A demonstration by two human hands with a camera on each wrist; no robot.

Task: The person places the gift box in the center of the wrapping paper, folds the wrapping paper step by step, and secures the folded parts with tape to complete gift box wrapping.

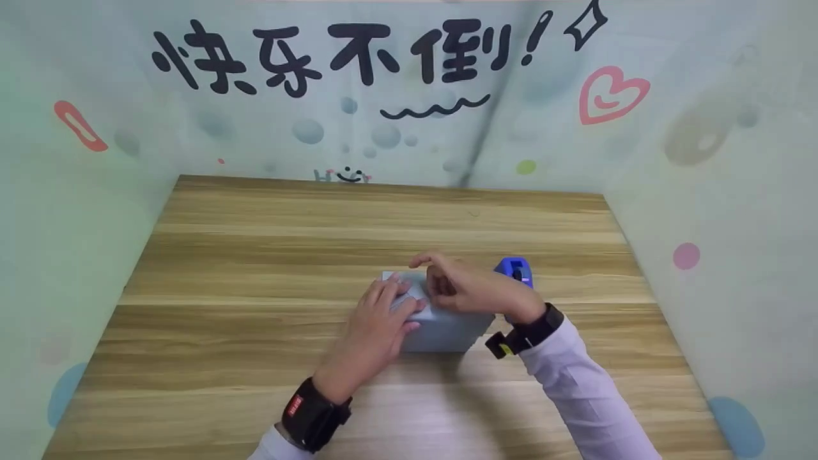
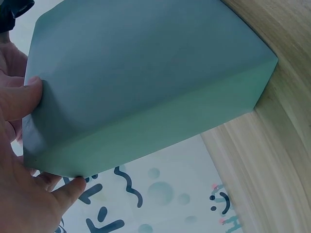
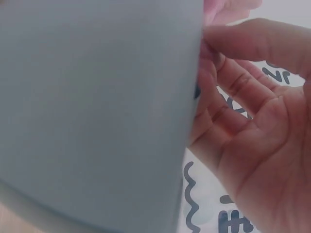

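A pale blue-grey box (image 1: 441,335) sits on the table, its smooth sides plain in the left wrist view. My left hand (image 1: 377,319) holds its left end: the thumb (image 2: 29,99) lies on the near face while other fingers rest over the top. Over the right part of the top, my right hand (image 1: 463,284) has several fingers curled down onto the surface, with one finger raised and reaching left. In the right wrist view the box edge hides those fingertips, so I cannot tell whether they pinch anything. Beyond the right wrist stands a blue tape dispenser (image 1: 514,271), partly covered by the forearm.
The wood-grain table (image 1: 255,268) extends around the box on all sides. Behind it rises a pale printed backdrop (image 1: 409,147) with black characters, and similar panels flank both sides. Black straps (image 1: 313,415) circle both wrists.
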